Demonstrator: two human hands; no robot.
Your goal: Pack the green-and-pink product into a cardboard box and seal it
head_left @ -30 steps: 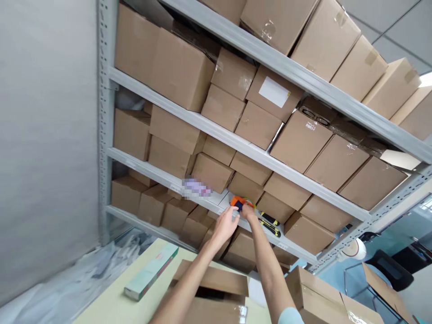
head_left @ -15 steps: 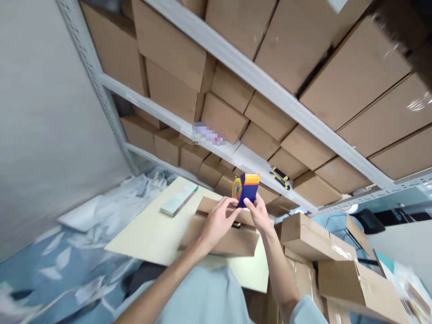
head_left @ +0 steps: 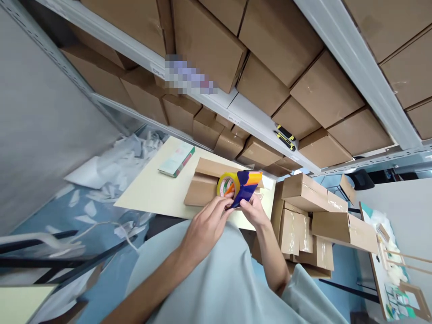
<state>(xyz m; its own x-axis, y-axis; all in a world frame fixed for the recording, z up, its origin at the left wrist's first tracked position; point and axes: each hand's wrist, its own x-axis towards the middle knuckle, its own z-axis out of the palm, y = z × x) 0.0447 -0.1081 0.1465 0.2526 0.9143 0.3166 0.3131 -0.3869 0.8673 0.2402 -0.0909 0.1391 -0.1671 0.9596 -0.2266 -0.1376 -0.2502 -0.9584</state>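
Tape dispenser (head_left: 245, 194): mid-frame, tilted, seen against the cardboard box (head_left: 199, 188); yellow roll (head_left: 220, 183) at its left.
Right hand (head_left: 255, 212): clamped on the blue body, thumb on top.
Left hand (head_left: 206, 225): fingers at the roll's lower side; whether they pinch cannot be told.
Slip hazard: a loosened right thumb could let the dispenser twist or drop.
Roll hazard: left-finger pressure might jam its turning.
Edges: table (head_left: 138, 194) front runs behind the hands; stacked cartons (head_left: 306, 191) crowd centre right.
Room: widest above the table, centre left.
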